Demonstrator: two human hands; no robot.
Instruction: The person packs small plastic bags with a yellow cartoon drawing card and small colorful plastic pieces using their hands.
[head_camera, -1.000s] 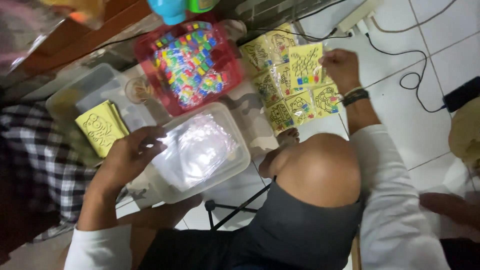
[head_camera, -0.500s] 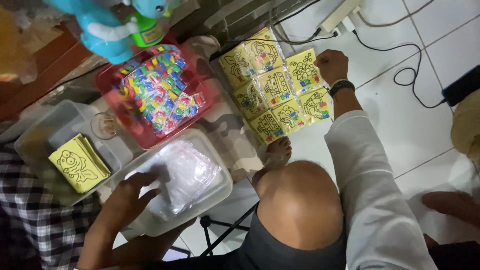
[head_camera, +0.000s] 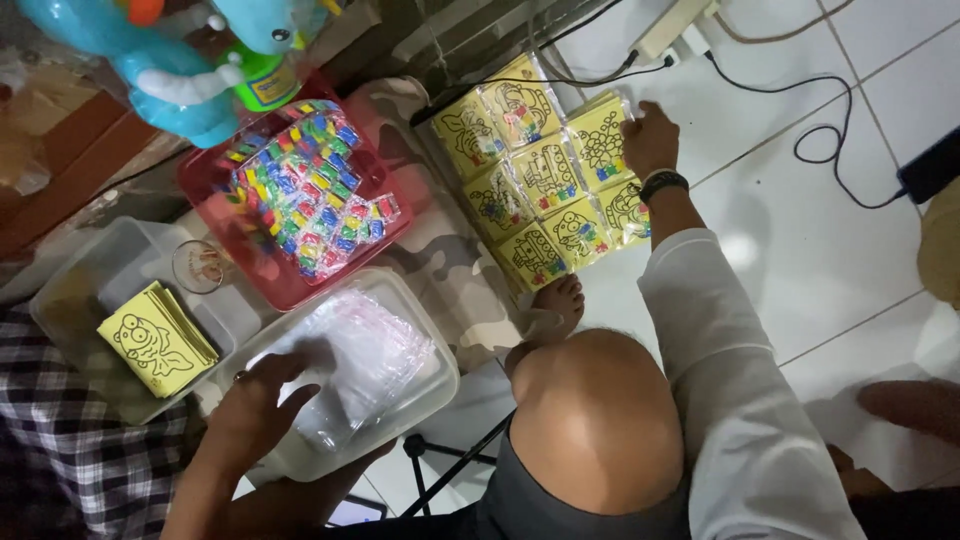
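**Sorting cards and bags on the floor**

White floor tiles carry a spread of yellow picture cards (head_camera: 545, 185). The right hand (head_camera: 650, 140) rests open on their far edge, gripping nothing. The left hand (head_camera: 262, 400) lies spread, fingers wide, on clear plastic bags (head_camera: 375, 350) inside a clear tub (head_camera: 430, 385). Peeling off a single bag probably works best with a light fingertip pinch.

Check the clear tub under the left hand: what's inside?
The clear tub holds a loose stack of transparent plastic sleeves. The left hand reaches in over their near edge, covering that part; anything beneath the stack cannot be seen.
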